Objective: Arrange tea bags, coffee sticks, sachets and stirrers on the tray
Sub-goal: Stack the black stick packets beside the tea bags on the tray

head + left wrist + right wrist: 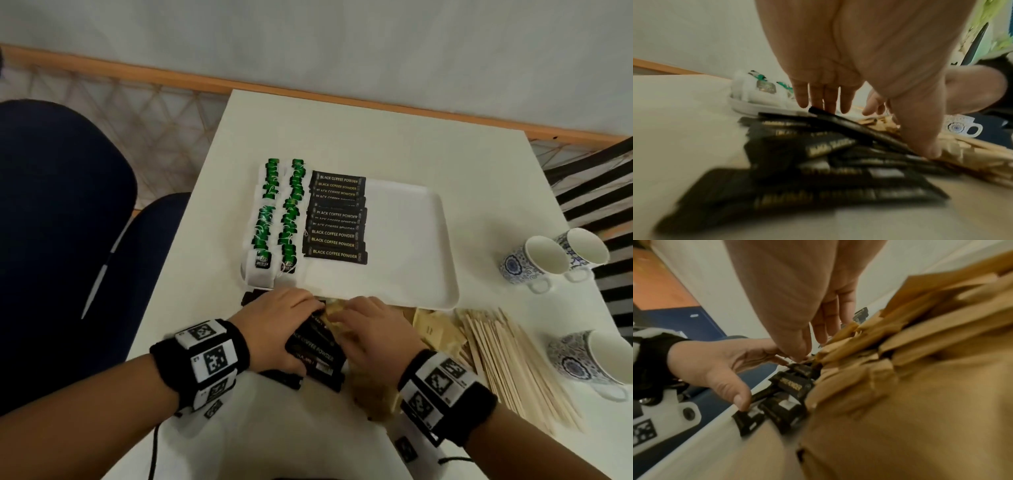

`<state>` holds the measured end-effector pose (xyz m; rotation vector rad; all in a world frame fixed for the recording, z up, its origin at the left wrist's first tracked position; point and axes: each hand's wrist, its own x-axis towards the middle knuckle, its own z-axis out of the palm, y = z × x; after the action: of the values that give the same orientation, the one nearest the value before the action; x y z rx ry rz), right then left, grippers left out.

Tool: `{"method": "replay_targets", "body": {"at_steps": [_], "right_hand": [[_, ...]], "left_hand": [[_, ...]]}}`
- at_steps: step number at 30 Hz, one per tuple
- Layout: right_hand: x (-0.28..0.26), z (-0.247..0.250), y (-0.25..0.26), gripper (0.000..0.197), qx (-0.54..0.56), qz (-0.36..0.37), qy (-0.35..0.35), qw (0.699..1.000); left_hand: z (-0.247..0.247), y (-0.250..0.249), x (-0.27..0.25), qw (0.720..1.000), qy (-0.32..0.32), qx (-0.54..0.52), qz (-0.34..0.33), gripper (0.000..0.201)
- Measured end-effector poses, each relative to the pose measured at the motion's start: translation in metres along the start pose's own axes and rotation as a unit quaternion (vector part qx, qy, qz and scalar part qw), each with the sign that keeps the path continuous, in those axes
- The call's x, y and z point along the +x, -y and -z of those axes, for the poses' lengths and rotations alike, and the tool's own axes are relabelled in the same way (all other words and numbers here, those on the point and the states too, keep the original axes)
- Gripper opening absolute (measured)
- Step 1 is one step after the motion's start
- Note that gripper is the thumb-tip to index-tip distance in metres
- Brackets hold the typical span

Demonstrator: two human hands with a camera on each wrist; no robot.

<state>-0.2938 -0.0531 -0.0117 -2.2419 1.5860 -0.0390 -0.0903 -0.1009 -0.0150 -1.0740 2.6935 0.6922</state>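
Observation:
A white tray (404, 240) holds two columns of green tea bags (274, 212) at its left and a column of black coffee sticks (337, 219) beside them; its right half is bare. In front of the tray lies a loose pile of coffee sticks (818, 146). My left hand (281, 322) spans some of them, fingertips at the far ends and thumb (925, 146) at the near ends. My right hand (373, 329) lies with straight fingers on the brown sachets (431, 332), its thumb tip meeting the left fingers by the sticks (789, 386).
Wooden stirrers (507, 359) lie fanned out right of the sachets. Two patterned cups (541, 260) lie on their sides at the table's right edge, and a third cup (592, 359) is nearer. A dark blue chair (61, 222) stands left of the table.

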Motion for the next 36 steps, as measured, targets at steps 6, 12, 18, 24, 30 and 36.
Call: {"method": "replay_targets", "body": {"at_steps": [6, 12, 18, 24, 30, 36], "right_hand": [[-0.007, -0.01, 0.016, 0.071, -0.135, 0.04, 0.01, 0.99], [0.005, -0.026, 0.038, 0.06, -0.208, 0.089, 0.06, 0.972], [0.022, -0.024, 0.052, 0.06, -0.181, 0.078, 0.118, 0.973], [0.027, -0.021, 0.053, 0.057, -0.151, 0.061, 0.153, 0.975], [0.03, -0.023, 0.053, 0.065, -0.086, 0.07, 0.075, 0.991], [0.033, -0.025, 0.058, 0.111, -0.083, 0.052, 0.046, 0.994]], "left_hand": [[-0.027, -0.002, -0.015, 0.997, -0.032, 0.028, 0.067, 0.11], [-0.032, 0.013, -0.043, 0.992, -0.026, -0.004, 0.127, 0.126], [-0.03, 0.026, -0.075, 0.977, 0.015, 0.006, 0.21, 0.144], [-0.041, 0.026, -0.096, 0.975, 0.034, 0.042, 0.214, 0.14], [-0.041, 0.028, -0.079, 0.974, -0.038, 0.021, 0.22, 0.138], [-0.03, 0.021, -0.06, 0.967, -0.079, -0.01, 0.241, 0.134]]}}
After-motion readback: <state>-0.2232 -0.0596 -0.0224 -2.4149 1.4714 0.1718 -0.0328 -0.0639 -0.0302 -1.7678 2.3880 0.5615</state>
